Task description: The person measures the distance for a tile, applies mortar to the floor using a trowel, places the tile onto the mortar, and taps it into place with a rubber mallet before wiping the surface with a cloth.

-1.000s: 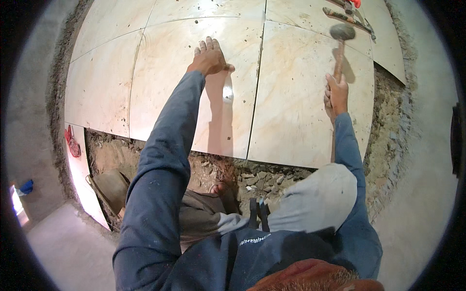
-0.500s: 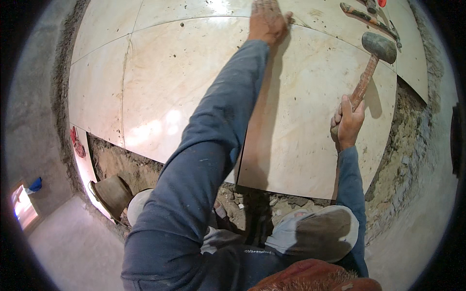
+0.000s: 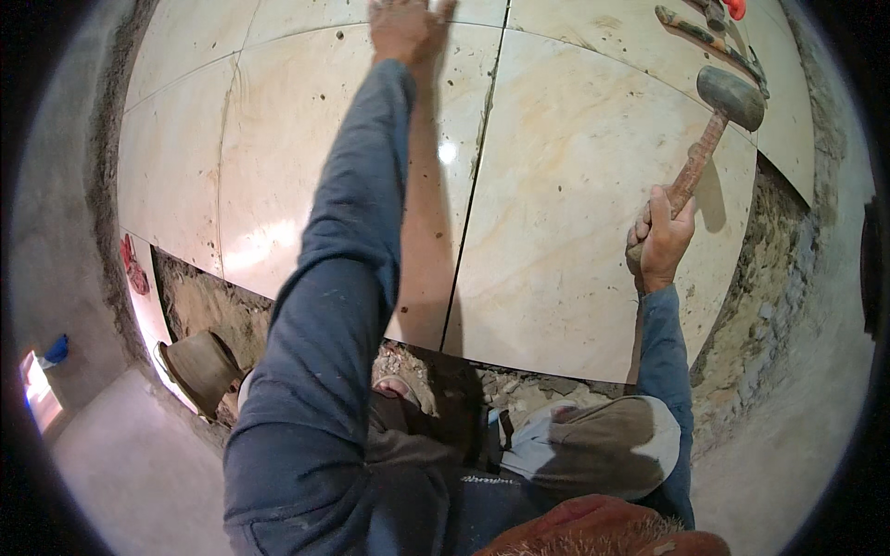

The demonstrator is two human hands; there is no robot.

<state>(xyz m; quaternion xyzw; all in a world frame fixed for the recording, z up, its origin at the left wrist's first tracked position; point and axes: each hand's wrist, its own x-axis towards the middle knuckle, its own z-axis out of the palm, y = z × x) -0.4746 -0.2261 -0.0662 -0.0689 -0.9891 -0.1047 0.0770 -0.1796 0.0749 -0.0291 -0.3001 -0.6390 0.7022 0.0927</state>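
Closest to you, at the lower edge, your bent knees in dusty trousers (image 3: 593, 454) sit over a strip of bare mortar bed (image 3: 482, 375) strewn with rubble, and a sandalled foot (image 3: 400, 389) shows between them. Off to your left a brown bucket-like vessel (image 3: 199, 369) lies tilted in the dirt, just beside the near edge of the laid tiles. Further out, your right hand (image 3: 660, 243) has its grip clamped around the wooden handle of a rubber mallet (image 3: 718, 116); the dark head is raised above the large beige tile (image 3: 593, 213) on your right, casting a shadow on it, and does not touch the surface. A thin dark joint (image 3: 473, 195) separates that tile from the one on your left. Your left arm, in a blue sleeve (image 3: 343, 269), stretches far across the left tile (image 3: 278, 157), and your left hand (image 3: 403, 28) lies flat on it near the top edge, fingers spread apart, holding nothing. Farthest away, at the upper right, a long tool with a red part (image 3: 714, 32) rests on the tiles, too small to identify.
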